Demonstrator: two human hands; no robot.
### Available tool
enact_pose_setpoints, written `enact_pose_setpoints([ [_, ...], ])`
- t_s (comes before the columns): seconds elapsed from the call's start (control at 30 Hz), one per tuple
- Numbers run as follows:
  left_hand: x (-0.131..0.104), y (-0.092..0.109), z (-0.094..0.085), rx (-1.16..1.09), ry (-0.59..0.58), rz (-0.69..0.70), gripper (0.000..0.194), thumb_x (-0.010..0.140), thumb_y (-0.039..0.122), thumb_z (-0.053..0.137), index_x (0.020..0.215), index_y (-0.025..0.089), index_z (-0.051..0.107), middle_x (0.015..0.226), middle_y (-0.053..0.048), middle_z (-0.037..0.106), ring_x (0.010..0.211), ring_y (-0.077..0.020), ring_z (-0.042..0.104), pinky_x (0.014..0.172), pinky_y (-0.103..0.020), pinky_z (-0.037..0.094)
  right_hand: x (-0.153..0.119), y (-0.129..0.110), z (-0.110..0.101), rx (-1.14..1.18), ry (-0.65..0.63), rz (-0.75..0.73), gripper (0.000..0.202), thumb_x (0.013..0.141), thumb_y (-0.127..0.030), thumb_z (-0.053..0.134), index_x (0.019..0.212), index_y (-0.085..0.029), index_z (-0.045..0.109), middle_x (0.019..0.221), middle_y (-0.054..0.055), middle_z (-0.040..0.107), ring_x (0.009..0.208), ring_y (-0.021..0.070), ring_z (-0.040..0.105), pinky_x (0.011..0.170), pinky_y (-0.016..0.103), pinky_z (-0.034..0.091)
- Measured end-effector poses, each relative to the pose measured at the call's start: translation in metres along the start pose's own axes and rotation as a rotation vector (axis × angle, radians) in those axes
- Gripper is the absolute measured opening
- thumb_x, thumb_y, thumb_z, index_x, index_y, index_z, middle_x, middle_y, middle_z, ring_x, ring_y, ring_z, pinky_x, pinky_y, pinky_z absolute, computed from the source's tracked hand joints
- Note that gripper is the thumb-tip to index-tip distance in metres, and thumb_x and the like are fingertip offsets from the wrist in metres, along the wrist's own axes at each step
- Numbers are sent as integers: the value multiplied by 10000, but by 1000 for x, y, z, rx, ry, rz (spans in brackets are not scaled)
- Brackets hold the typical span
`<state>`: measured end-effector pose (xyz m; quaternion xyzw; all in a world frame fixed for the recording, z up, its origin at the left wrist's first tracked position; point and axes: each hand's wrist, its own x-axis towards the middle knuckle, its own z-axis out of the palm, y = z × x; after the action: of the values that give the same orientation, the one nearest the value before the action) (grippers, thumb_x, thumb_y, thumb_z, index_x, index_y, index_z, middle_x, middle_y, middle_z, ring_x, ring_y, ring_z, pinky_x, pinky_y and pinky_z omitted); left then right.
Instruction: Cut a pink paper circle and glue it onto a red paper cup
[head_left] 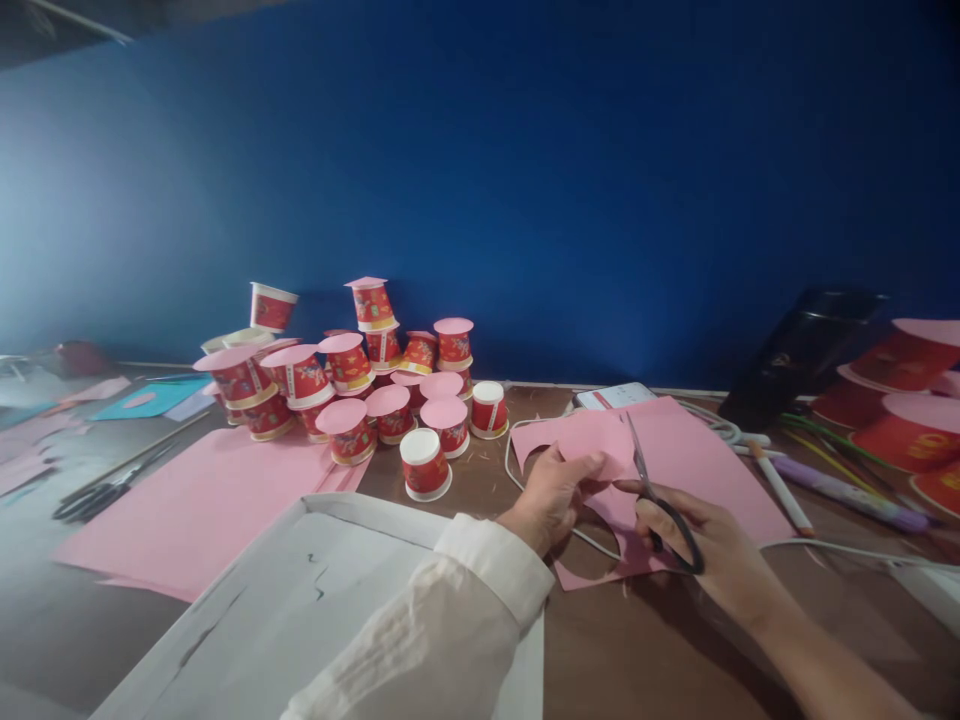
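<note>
My left hand (553, 492) pinches a pink paper sheet (694, 455) with its thumb on top. Rounded cut-outs show along the sheet's left and lower edges. Black-handled scissors (679, 535) are in my right hand (709, 555), fingers wrapped around the handles. The blades point up and away, at the paper just right of my left thumb. Whether the blades are fully closed I cannot tell. Part of the sheet lies on the brown table (600, 655).
Red paper cups (345, 430), many topped with pink discs, stand left of centre. A white box lid (300, 600), pink sheets (202, 490) and other scissors (112, 492) lie left. Behind the paper is a phone (619, 396). Right are a white marker (780, 487), a black bottle (799, 350) and cups.
</note>
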<state>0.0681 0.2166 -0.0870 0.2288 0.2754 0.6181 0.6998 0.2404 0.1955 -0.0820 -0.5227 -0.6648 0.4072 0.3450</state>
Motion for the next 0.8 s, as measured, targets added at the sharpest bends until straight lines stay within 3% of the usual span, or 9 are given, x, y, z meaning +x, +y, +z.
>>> enact_pose_setpoints([
  [0.13,-1,1,2,17,0,3,426,522,260,896,851,141,653,767,-16,648,709,-122,610,700,-260,478,-2,-3,0,-4,-2,-5,455,782,-632,628,768,-191,740,806,53,717,612,150,591,579,237,508],
  [0.4,-1,2,4,40,15,-2,452,487,268,900,850,137,664,782,-31,661,713,-133,607,704,-274,446,-1,-2,-1,-38,16,-18,466,783,-635,623,712,-186,728,772,71,713,623,167,601,578,240,515],
  [0.6,-2,2,3,54,2,-3,438,500,277,898,841,138,660,793,-31,659,714,-128,598,691,-266,441,0,5,-2,-29,29,35,518,778,-615,638,1045,-187,757,682,32,651,602,160,569,530,237,495],
  [0.8,-3,2,4,37,6,-12,467,486,267,906,867,133,670,802,-34,668,710,-131,601,693,-272,448,0,5,-1,6,27,48,609,773,-612,644,1182,-165,709,655,21,607,585,156,549,505,245,484],
])
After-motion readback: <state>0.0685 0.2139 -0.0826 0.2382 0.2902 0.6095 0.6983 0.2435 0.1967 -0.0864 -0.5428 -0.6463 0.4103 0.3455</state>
